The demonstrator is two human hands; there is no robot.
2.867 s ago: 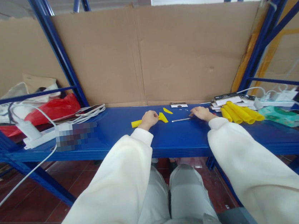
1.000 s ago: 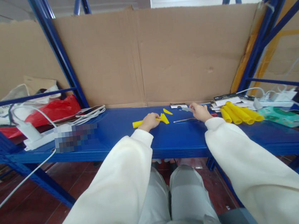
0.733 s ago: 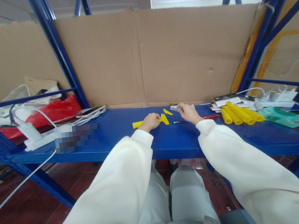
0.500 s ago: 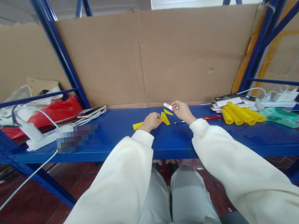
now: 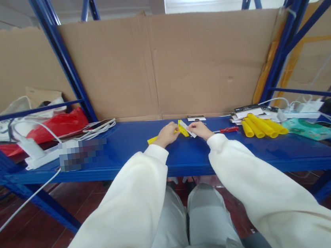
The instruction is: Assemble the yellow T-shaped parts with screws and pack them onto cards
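my left hand (image 5: pixel 167 135) is curled over the yellow tool (image 5: pixel 183 129), fingers grasping it just behind its flared head, so that the end of its handle pokes out on the left side of my knuckles. my right hand (image 5: pixel 201 130) faces it, fingers pinching a white strip (image 5: pixel 188 129). the strip slants down to the right and lies along the right side of the yellow head; whether it is fitted there or merely touching, i cannot tell. both are out over the middle of the blue surface (image 5: pixel 130 132), between my two hands.

just right of my right wrist lies a screwdriver (image 5: pixel 228 129), red handle pointing away to the right, its shaft partly behind my hand. beyond my fingers, near the cardboard (image 5: pixel 112 74), sits a small box (image 5: pixel 196 118). further right a bunch of yellow tubes (image 5: pixel 263 125) lies side by side, with flat boxes (image 5: pixel 248 111) behind them and a green packet (image 5: pixel 308 128) beside them.

well off to my left are a white power strip (image 5: pixel 48 155), a phone (image 5: pixel 101 125) with a coiled white cable next to it, and a red bag (image 5: pixel 59 124).
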